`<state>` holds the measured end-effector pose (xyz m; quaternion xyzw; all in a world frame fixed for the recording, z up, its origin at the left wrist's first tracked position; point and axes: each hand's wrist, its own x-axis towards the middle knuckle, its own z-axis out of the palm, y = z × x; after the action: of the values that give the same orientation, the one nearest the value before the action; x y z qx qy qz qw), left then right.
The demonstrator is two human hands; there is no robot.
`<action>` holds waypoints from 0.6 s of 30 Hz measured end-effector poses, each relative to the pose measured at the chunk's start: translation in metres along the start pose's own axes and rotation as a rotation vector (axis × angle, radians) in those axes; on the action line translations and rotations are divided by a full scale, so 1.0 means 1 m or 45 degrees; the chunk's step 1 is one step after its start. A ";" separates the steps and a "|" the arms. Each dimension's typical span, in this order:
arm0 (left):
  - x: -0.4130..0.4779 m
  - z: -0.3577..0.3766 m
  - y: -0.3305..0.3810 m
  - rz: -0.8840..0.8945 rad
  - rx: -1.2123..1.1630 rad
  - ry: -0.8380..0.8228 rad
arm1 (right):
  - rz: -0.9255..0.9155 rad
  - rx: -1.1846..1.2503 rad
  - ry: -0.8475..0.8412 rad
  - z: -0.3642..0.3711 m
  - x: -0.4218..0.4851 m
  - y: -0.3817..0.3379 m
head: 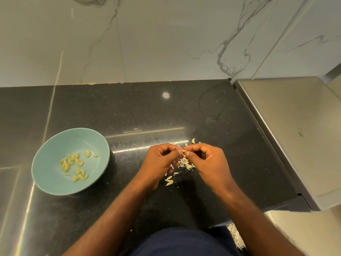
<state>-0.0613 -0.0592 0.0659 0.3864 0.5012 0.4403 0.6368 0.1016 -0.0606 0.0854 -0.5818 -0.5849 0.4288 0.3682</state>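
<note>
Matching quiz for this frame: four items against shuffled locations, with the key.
1. peeled cloves
2. bowl
3. loose skins
4. held clove

A. on the counter beneath the hands
B. pinched between left hand and right hand
C. on the counter's left side
D. inside the bowl

Pairs: 1-D, 2-C, 3-A, 4-B
</note>
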 end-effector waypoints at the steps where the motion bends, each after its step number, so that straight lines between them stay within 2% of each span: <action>1: 0.000 0.000 0.001 0.006 0.021 0.008 | -0.009 -0.027 -0.007 0.000 0.000 0.000; 11: 0.001 0.010 0.006 0.032 0.080 0.116 | -0.056 -0.075 -0.073 -0.005 0.006 0.002; 18: -0.001 0.002 0.012 0.008 0.114 0.021 | -0.154 -0.169 -0.039 -0.003 0.003 0.003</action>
<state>-0.0620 -0.0565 0.0777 0.4125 0.5243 0.4227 0.6134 0.1056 -0.0577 0.0838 -0.5620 -0.6516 0.3749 0.3451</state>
